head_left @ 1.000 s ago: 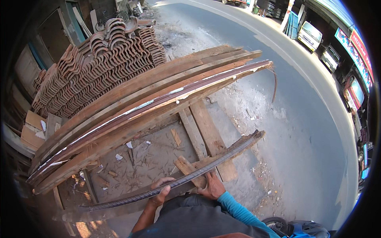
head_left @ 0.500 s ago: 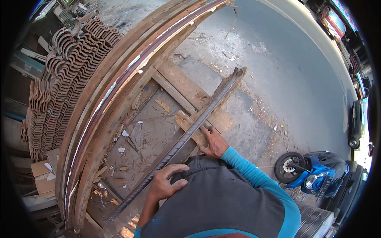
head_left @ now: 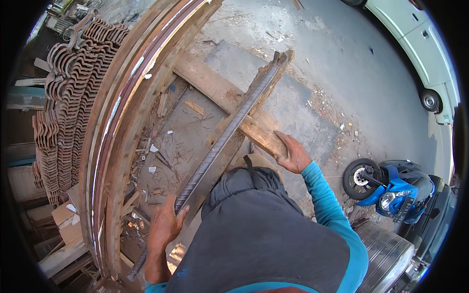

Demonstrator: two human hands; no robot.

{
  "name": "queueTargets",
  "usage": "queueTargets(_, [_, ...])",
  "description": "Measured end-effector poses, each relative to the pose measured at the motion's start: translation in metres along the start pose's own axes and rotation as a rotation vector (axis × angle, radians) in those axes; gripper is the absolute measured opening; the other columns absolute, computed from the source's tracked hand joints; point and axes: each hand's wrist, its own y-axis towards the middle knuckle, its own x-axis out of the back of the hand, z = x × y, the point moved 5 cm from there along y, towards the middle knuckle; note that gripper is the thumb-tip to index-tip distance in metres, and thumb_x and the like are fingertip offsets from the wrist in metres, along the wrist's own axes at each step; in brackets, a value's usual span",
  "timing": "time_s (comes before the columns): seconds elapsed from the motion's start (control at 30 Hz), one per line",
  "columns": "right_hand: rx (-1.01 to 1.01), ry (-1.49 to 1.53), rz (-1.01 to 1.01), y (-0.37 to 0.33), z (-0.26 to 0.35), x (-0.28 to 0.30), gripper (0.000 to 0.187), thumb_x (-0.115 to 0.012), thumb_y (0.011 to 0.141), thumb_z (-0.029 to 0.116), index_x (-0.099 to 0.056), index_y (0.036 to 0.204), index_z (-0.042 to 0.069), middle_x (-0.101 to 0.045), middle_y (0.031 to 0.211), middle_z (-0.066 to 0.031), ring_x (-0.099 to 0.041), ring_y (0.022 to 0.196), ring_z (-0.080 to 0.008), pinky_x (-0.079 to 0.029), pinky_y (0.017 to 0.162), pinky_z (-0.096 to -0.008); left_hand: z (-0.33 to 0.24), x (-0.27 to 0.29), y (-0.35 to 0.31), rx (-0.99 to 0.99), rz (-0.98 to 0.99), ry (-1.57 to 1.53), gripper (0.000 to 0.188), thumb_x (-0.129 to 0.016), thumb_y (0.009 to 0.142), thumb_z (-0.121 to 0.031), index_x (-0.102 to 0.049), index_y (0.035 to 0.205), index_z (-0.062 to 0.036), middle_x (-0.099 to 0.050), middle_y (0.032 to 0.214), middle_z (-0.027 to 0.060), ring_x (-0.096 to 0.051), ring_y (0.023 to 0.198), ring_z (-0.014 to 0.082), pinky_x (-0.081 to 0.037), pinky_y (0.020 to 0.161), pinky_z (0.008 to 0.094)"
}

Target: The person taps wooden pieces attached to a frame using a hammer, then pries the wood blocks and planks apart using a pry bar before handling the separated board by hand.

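A long dark ribbed steel bar point(head_left: 217, 144) runs diagonally along a rough wooden beam point(head_left: 222, 168). My left hand point(head_left: 163, 224) is closed around the bar's lower stretch, with the bar showing above and below it. On the other side, my right hand point(head_left: 294, 155) grips the outer end of a short wooden block point(head_left: 261, 136), thumb and fingers over its edges. The block's other end meets the bar; whether it still passes beneath is hidden. My knees in dark clothing are bent close to the beam.
Long timbers point(head_left: 115, 161) stand at the left, beside stacked curved roof tiles point(head_left: 73, 107). A wide plank point(head_left: 210, 83) crosses under the beam. A blue motorbike point(head_left: 395, 190) and a ribbed metal drum point(head_left: 383, 249) are at the right. A pale vehicle point(head_left: 420, 53) is on the road.
My right hand has drawn the wooden block rightward, so it no longer sticks out left of the bar. My left hand has moved from my leg down onto the bar. A pale vehicle has appeared.
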Motion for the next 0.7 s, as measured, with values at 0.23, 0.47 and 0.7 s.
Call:
queueTargets(0.23, [0.025,0.027,-0.161,-0.025,-0.031,0.009,0.082,-0.069,0.073,0.025,-0.040,0.147,0.003,-0.055,0.133,-0.0274,-0.053,0.122,-0.0446,-0.042,0.106,-0.0480,0.020,-0.023,0.012,-0.036,-0.086,0.065,0.030,-0.070,0.091,-0.024,-0.055,0.107,-0.0042,-0.066,0.082,0.0274,-0.063,0.083,0.0508,-0.047,0.073,0.0566])
queueTargets(0.47, [-0.039,0.039,-0.189,-0.010,-0.030,0.007,0.081,-0.069,0.076,0.031,-0.041,0.147,0.001,-0.053,0.138,-0.0257,-0.052,0.126,-0.0438,-0.042,0.108,-0.0480,0.020,-0.031,0.022,-0.032,-0.051,0.088,0.029,-0.069,0.091,-0.024,-0.054,0.105,-0.0039,-0.065,0.082,0.0284,-0.062,0.083,0.0513,-0.047,0.072,0.0567])
queueTargets(0.7, [-0.004,0.000,-0.221,0.003,-0.025,0.006,0.082,-0.069,0.073,0.024,-0.040,0.148,0.005,-0.056,0.121,-0.0255,-0.055,0.111,-0.0434,-0.045,0.098,-0.0478,0.034,-0.015,0.027,-0.025,0.011,0.070,0.028,-0.068,0.093,-0.025,-0.055,0.105,-0.0031,-0.065,0.084,0.0282,-0.062,0.085,0.0505,-0.048,0.073,0.0559])
